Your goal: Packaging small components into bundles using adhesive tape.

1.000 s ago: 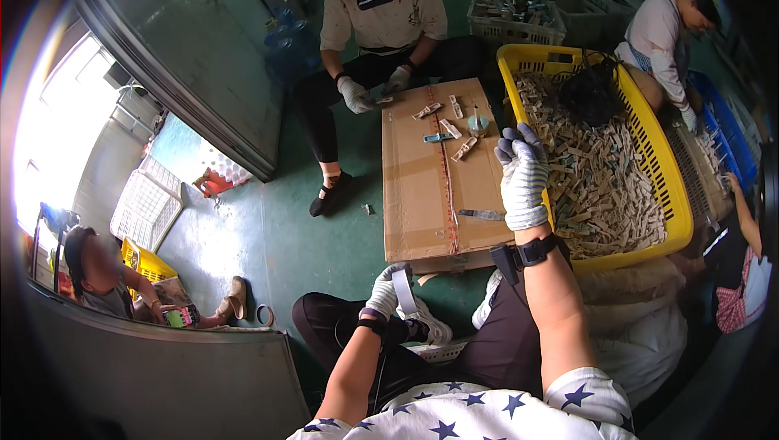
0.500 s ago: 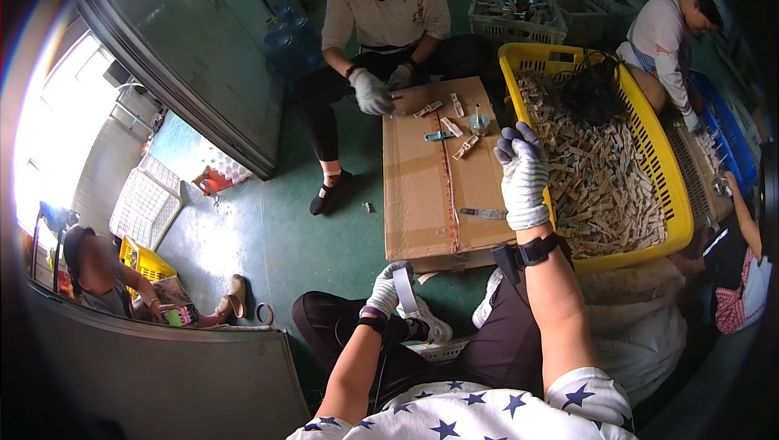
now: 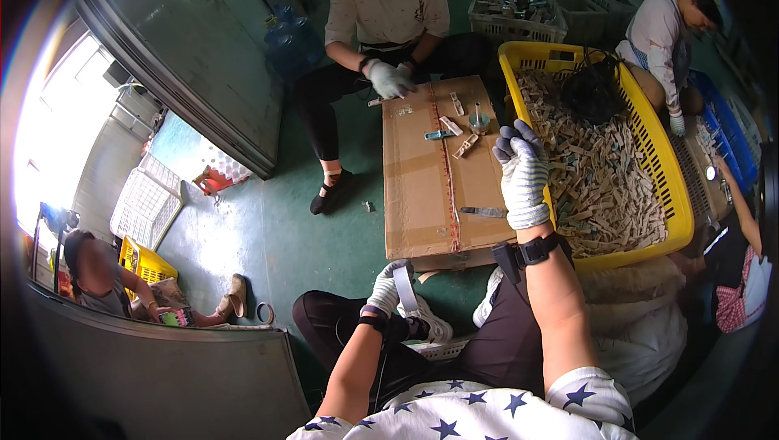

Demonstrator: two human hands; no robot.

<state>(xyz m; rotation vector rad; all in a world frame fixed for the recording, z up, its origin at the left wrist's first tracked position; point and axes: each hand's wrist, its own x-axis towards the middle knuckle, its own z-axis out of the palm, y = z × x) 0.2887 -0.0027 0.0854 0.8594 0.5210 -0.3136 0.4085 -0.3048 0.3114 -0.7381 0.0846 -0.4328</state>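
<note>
My left hand (image 3: 385,289), in a striped glove, is closed on a flat grey strip (image 3: 405,288) in front of the near edge of a cardboard box (image 3: 418,188). Above the box's right side, beside the yellow basket, my right hand (image 3: 522,172) is raised in a matching glove with grey fingertips. Its fingers are curled together, and anything between them is too small to make out. A dark flat strip (image 3: 484,213) lies on the box left of my right wrist. Farther back sit several small beige pieces (image 3: 466,146), a blue-green piece (image 3: 439,135) and a small clear jar (image 3: 479,122).
The yellow basket (image 3: 680,196) at right holds many beige pieces and a black bundle (image 3: 596,92). Across the box sits a co-worker with gloved hands (image 3: 389,79) at its far left corner. Another person bends by a blue crate (image 3: 725,127). White sacks (image 3: 629,318) lie beside my right leg.
The co-worker opposite has brought both hands together at the box's far corner, and a beige piece there has left its spot. The far-right person's glove has shifted left. My hands stay nearly still.
</note>
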